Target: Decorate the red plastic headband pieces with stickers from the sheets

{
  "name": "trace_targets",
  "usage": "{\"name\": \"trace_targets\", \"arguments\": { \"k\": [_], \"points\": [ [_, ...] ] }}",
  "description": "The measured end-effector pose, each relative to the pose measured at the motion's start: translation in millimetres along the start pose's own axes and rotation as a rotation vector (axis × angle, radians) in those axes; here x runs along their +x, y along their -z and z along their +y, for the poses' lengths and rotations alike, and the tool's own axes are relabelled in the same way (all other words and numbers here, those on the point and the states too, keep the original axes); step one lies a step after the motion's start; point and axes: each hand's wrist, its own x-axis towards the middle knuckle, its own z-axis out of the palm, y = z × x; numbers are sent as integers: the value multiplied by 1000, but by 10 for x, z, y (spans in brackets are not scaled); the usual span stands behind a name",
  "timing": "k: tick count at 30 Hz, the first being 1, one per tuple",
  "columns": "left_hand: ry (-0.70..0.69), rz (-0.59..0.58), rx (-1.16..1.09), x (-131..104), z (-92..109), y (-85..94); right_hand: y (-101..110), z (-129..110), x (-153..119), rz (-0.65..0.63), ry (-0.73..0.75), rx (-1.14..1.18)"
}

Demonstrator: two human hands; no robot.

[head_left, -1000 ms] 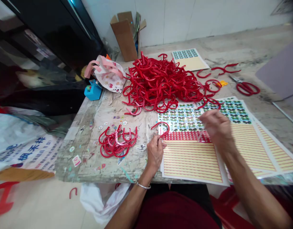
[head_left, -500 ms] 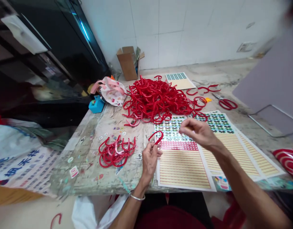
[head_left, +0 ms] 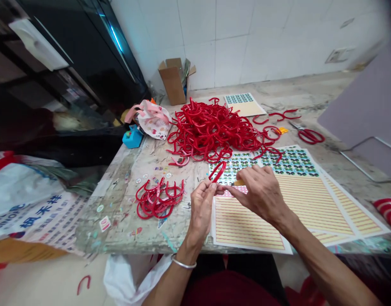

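Observation:
Pinched in my left hand (head_left: 202, 204) is a red U-shaped band (head_left: 218, 171), its curved end pointing up and away. My right hand (head_left: 262, 191) is closed around a small tool with a yellow-brown handle (head_left: 240, 182); its dark tip points left toward the band. The fingertips of both hands meet or nearly meet at the band's lower end, where fingers hide the contact. Beneath my hands lies a sticker sheet (head_left: 248, 221) with printed green, blue and pink rows above and yellow strips below.
A large heap of red bands (head_left: 211, 129) lies behind my hands, a smaller pile (head_left: 159, 199) to the left. Further sheets (head_left: 313, 199) overlap on the right. Around them are red-handled scissors (head_left: 311, 136), a blue tape dispenser (head_left: 132, 137), a cloth bag (head_left: 155, 119) and a cardboard box (head_left: 172, 85).
My right hand has moved left and down to my left hand, bringing the tool to the band. My left hand has risen slightly. The whole view has shifted a little.

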Motion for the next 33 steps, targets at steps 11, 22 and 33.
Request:
{"name": "trace_targets", "arguments": {
  "k": [11,22,33],
  "points": [
    [34,24,-220,22,51,-99,-454,-38,-710,-46,-484,590],
    [108,10,-220,-104,-17,-117,-349,-369,-328,363,-728,1092],
    [244,5,-225,-144,-46,-131,-275,-106,-149,34,-558,1260]
  ]
}}
